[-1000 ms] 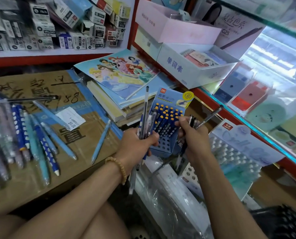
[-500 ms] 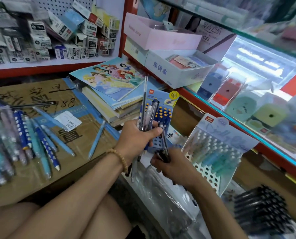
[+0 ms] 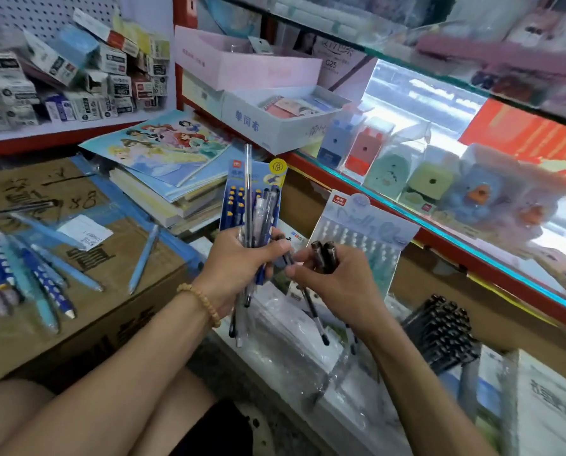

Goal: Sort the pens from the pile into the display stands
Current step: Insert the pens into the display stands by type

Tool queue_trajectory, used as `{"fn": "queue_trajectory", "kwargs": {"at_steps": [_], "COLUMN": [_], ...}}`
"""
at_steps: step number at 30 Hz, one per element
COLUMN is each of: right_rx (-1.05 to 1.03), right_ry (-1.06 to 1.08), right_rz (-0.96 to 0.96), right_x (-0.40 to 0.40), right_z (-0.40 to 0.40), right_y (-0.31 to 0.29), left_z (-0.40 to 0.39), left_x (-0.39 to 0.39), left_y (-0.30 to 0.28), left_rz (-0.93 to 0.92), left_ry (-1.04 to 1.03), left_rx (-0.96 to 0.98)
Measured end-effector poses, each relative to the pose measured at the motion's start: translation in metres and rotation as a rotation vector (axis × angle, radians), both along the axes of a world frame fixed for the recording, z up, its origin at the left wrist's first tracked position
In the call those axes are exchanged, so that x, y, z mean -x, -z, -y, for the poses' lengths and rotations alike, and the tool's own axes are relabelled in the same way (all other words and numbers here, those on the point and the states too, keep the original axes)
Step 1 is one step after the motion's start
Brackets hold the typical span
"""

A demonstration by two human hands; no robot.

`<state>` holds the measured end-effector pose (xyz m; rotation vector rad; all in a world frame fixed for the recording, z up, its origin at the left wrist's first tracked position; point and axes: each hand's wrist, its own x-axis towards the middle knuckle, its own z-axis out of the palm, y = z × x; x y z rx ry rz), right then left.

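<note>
— Where were the pens?

— Split. The left hand (image 3: 239,258) gripped a mixed bunch (image 3: 253,218) upright in its fist, in front of the blue stand (image 3: 234,195). The right hand (image 3: 337,278) held two black pens (image 3: 323,258) curled in its fingers and pinched a third, thin one (image 3: 313,311) at finger and thumb. More lay loose on the carton (image 3: 87,291) to the left, the pile (image 3: 28,274) among them.

— Which way did they point?

— In the bunch the long axes ran near vertical, one clear barrel standing well above the rest, tips hanging below the fist. The black caps in the right hand aimed up and away, toward the pale stand (image 3: 364,238). The thin pen slanted, tip down and toward the person. The ones in the pile lay fanned, tips mostly toward the near edge.

— How would they handle?

— Light, stiff, smooth plastic, I'd judge; prone to slipping within a bunch. Best pinched at mid-barrel, one at a time, then turned to line up with a stand hole. Hardly fragile, though tips and clips could snag.
</note>
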<state>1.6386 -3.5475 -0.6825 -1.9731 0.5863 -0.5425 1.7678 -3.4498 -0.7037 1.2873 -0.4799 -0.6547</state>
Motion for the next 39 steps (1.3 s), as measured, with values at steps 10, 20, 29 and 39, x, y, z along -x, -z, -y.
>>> {"fn": "queue_trajectory", "kwargs": {"at_steps": [10, 20, 29, 39], "right_rx": [0.132, 0.117, 0.118, 0.140], "right_ry": [0.080, 0.669, 0.799, 0.723], "right_rz": [-0.066, 0.138, 0.047, -0.081], "right_x": [0.083, 0.218, 0.225, 0.219], "right_z": [0.019, 0.055, 0.061, 0.058], "right_y": [-0.012, -0.001, 0.057, 0.082], "left_z": [0.028, 0.047, 0.046, 0.047], "left_x": [0.070, 0.141, 0.159, 0.163], "left_y": [-0.008, 0.030, 0.049, 0.058], "left_rz": [0.034, -0.145, -0.182, -0.129], "left_ry": [0.180, 0.223, 0.274, 0.327], "left_rx": [0.027, -0.122, -0.206, -0.245]}}
